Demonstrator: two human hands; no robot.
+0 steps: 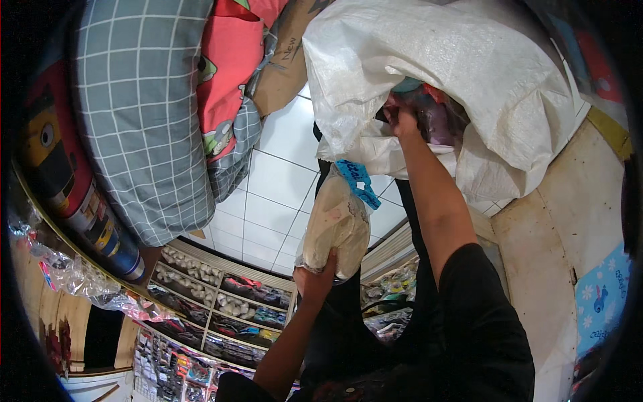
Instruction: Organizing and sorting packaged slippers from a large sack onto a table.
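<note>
My left hand grips the lower end of a clear plastic pack with beige, shoe-like contents. A blue card header bearing writing tops the pack, which is tilted just in front of my legs. Further forward, my right hand reaches into the mouth of a large white woven plastic sack. Its fingers are partly hidden among plastic-wrapped goods, and whether they grip anything cannot be made out. A purple plastic-wrapped item lies inside the sack beside that hand.
To the left stands a large grey checked cloth bundle beside red patterned fabric. A cardboard piece rests behind them. White floor tiles lie below; compartment shelves hold packed goods. A wooden panel borders the right side.
</note>
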